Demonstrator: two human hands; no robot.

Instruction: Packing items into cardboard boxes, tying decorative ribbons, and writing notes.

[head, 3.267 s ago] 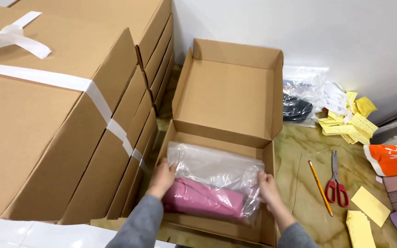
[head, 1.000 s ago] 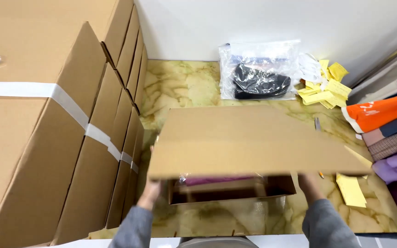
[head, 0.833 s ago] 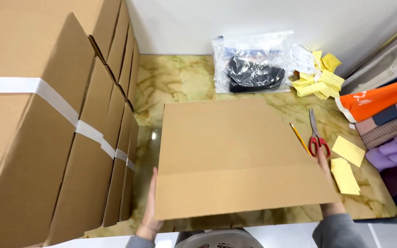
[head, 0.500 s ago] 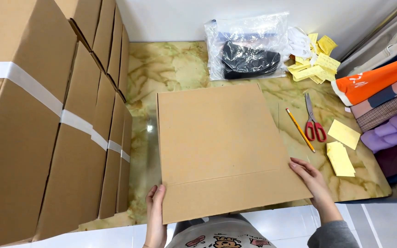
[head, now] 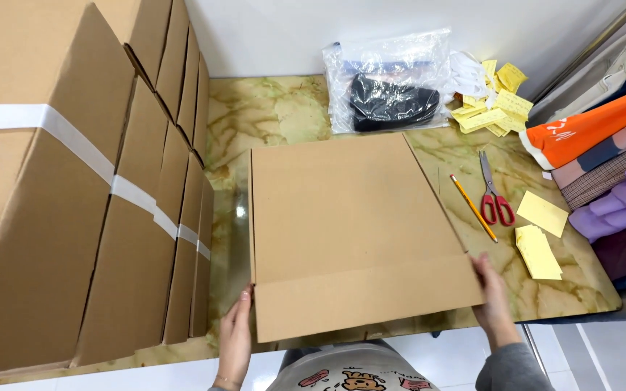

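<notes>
A closed flat cardboard box (head: 353, 232) lies on the marbled surface (head: 269, 119), its near edge at the surface's front rim. The left hand (head: 235, 340) lies open and flat against the box's near left corner, and the right hand (head: 493, 298) presses open against its near right corner, gripping nothing. A pencil (head: 473, 207) and red scissors (head: 495, 195) lie just right of the box, taped cartons (head: 74, 188) to its left.

A green-veined marble table (head: 269, 123) stands against a plain white wall (head: 269, 32).
</notes>
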